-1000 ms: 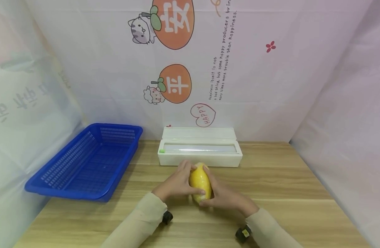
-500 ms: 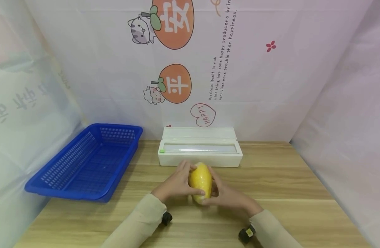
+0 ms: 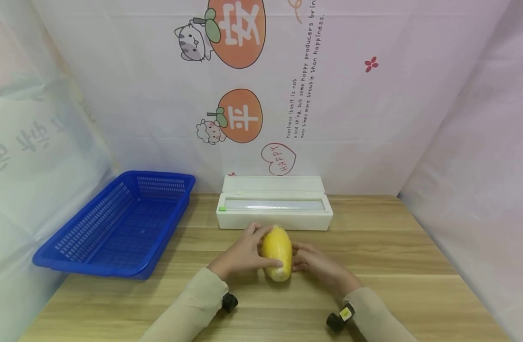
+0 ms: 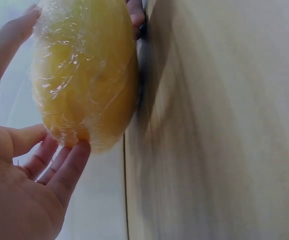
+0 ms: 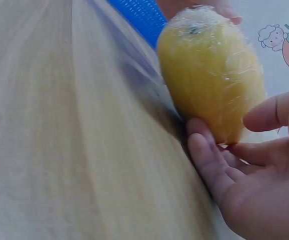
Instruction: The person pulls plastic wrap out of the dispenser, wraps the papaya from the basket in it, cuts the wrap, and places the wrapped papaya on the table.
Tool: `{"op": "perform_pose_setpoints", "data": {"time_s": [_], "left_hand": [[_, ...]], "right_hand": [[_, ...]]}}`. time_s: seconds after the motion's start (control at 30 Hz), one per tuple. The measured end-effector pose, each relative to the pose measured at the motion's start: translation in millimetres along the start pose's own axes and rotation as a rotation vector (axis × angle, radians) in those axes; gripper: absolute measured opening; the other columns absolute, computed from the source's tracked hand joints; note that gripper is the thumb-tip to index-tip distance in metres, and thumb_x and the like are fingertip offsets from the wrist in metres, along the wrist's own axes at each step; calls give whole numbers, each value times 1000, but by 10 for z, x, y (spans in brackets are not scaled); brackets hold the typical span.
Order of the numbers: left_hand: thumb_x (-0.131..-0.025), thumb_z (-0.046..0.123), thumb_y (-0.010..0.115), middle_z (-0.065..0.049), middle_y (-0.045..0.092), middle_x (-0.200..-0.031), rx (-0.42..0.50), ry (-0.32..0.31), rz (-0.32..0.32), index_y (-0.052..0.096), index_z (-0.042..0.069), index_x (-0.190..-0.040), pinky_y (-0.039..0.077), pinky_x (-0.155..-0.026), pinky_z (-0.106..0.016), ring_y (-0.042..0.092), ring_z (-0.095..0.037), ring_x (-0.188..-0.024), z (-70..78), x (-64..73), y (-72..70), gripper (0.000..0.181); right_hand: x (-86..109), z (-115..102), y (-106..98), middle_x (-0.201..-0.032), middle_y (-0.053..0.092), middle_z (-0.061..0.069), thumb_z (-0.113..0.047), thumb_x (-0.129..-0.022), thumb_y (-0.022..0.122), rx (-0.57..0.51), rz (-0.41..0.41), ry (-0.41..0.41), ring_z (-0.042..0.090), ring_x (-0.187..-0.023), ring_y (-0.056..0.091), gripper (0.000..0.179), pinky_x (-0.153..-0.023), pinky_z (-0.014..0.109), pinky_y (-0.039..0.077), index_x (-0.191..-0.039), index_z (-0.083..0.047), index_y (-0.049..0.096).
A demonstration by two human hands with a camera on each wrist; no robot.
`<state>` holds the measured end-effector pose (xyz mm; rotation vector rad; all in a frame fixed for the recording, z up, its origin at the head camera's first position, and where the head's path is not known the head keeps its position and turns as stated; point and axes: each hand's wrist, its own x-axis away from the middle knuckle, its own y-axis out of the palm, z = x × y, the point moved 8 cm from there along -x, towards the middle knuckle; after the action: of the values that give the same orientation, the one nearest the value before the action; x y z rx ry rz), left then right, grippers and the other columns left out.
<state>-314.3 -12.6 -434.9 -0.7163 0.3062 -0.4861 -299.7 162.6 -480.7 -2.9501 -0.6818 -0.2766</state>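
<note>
A yellow oval fruit [image 3: 276,249] wrapped in clear, wrinkled cling film sits upright lengthwise between both hands, low over the wooden table. My left hand [image 3: 242,254] holds it from the left, thumb on its near end and fingers at the far end. To its right, my right hand [image 3: 319,263] has loosely bent fingers against the fruit's lower side. In the right wrist view the right fingertips [image 5: 200,145] are low beside the wrapped fruit [image 5: 212,75], the thumb apart from the fingers. Film creases also show on the fruit [image 4: 87,75] in the left wrist view.
Just behind the fruit stands a white cling film box [image 3: 274,221], lid raised, with a green slider [image 3: 222,209] at its left. A blue basket [image 3: 86,270] stands at the left. Printed cloth [image 3: 338,104] walls the back and sides.
My right hand has let go of the fruit's ends and drawn its fingers down along the right side. More of the fruit shows now. The left hand keeps nearly the same hold.
</note>
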Motion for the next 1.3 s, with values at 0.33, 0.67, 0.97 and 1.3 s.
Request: {"op": "perform_pose_setpoints", "data": {"time_s": [0.33,0.67,0.97,1.3], "left_hand": [[-71,64,82,0,38,-136,34,11,51,35,18,-156,46,-100,-42,50,-19,-121,16,9,-49,107],[-68,59,87,-7,37,-145,76,-3,31,24,17,-159,48,-98,-39,55,-18,-117,-45,30,-27,119],[-62,60,89,-3,37,-148,142,1,56,21,22,-160,49,-99,-33,55,-17,-120,-169,5,-8,126],[-67,47,92,-1,50,-143,233,-3,34,23,18,-158,47,-102,-38,55,-17,-122,-210,7,26,118]], "right_hand": [[-50,-75,-8,-154,31,26,0,-95,52,-135,1,-75,29,-119,57,65,-99,41,49,-156,-3,28],[-64,-95,-39,-135,53,23,-7,-98,50,-156,8,-76,29,-112,60,64,-101,42,47,-156,-11,23],[-63,-169,-42,-154,30,28,-16,-103,49,-241,-2,-131,24,-121,57,65,-106,39,42,-156,2,17],[-62,-103,-81,-145,45,18,-36,-99,63,-193,67,-45,30,-124,54,66,-108,43,39,-153,-12,32]]}}
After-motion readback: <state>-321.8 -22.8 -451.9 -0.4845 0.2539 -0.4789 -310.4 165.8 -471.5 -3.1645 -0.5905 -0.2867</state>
